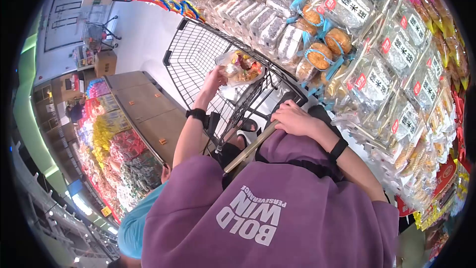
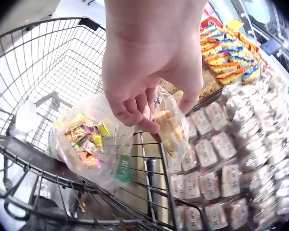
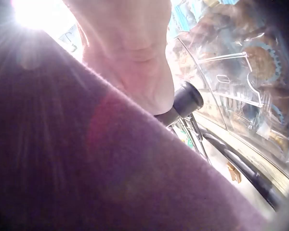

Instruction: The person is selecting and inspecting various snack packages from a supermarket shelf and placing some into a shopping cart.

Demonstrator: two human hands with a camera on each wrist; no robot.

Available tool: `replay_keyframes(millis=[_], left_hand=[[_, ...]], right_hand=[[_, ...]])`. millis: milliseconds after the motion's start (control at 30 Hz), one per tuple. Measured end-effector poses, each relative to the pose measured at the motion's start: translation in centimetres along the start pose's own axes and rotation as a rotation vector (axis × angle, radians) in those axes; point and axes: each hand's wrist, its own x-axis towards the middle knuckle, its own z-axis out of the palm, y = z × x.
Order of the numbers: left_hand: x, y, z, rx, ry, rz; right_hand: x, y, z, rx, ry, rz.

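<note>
Left hand point(image 2: 147, 72): fingers bent inward, pinching a clear bag point(image 2: 89, 139).
Bag's place: just below those fingers, over the wire cart point(image 1: 166, 58); only the left wrist view shows its green mark point(image 2: 123, 167).
Right hand point(image 1: 293, 117): fingers curled over the cart handle point(image 1: 250, 149) (purple cloth point(image 3: 77, 159) hides them in the right wrist view).
Packets point(image 1: 399, 52): beyond the right hand, reading "糯米糍".
Shirt point(image 1: 198, 203): nearer the body than both hands, lettered "BOLD WIN PERSEVERANCE".
</note>
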Motion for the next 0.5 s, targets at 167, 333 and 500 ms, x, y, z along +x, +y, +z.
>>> replay_keyframes(millis=[167, 333, 500], left_hand=[[-3.9, 3.2, -0.1, -0.385, -0.092, -0.011], [-5.3, 4.9, 0.0, -0.793, -0.285, -0.021], [-5.1, 4.6, -3.3, -0.84, -0.476, 0.067]], right_hand=[[2.2, 0.0, 0.0, 0.004, -0.023, 0.031], [4.5, -0.1, -0.4, 0.05, -0.006, 0.071], [8.3, -0.2, -0.5, 0.016, -0.035, 0.116]])
